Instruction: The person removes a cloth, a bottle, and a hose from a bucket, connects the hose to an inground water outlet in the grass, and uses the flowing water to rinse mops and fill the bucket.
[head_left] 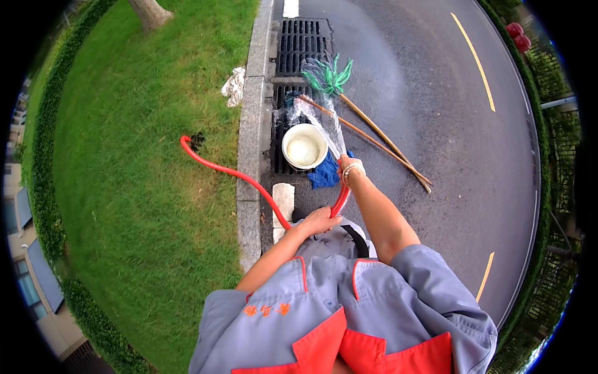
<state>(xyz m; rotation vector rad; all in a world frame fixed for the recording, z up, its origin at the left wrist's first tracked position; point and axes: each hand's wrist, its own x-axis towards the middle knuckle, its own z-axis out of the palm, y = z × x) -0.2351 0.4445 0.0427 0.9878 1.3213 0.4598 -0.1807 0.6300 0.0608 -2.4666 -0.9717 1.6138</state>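
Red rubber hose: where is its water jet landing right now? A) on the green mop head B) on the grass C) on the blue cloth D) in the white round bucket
A: the jet from the red rubber hose in the right hand arcs past the white round bucket onto the green mop head.

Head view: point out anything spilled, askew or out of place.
A crumpled rag lies on the curb's edge, apart from the other gear. Two mops lie flat on the road, and hose water wets the asphalt by the drain.
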